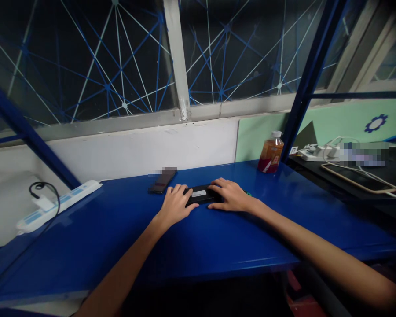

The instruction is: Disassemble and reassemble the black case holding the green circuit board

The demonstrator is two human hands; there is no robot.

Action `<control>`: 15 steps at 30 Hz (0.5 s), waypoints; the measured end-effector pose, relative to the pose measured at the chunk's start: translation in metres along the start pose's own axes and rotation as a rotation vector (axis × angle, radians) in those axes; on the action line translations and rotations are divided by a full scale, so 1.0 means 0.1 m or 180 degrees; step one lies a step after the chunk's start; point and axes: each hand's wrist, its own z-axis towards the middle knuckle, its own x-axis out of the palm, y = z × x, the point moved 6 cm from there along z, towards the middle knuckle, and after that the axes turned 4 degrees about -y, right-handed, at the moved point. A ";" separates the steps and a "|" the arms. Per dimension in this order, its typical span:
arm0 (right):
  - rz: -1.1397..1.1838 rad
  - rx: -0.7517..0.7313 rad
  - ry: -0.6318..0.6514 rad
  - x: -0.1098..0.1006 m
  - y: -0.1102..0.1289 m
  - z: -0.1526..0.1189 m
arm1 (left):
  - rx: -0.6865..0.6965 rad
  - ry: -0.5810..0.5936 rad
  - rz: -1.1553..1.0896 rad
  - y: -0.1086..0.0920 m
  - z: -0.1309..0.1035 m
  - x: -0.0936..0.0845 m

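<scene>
A flat black box (198,200) with a white label on top lies on the blue table (185,246). My left hand (176,201) grips its left end, fingers over the far edge and thumb along the near side. At the right end, my right hand (229,195) holds the box the same way, covering that part of it. What kind of box it is, I cannot tell. A bit of something green (249,193) peeks out behind my right hand.
A dark phone-like slab (164,179) lies behind my left hand. Back right stands a drink bottle (271,154). A white power strip (61,206) with a plugged-in black cable is on the left. On the black table at right are a phone (356,177) and white cables.
</scene>
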 end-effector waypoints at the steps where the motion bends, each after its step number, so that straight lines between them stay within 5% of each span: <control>1: 0.0013 -0.0018 -0.0035 0.01 0.00 -0.02 | 0.0008 -0.0017 0.0023 0.01 0.00 0.01; 15: -0.0083 -0.0036 -0.0043 0.04 0.07 -0.03 | 0.0056 -0.0104 0.0032 -0.04 0.03 0.05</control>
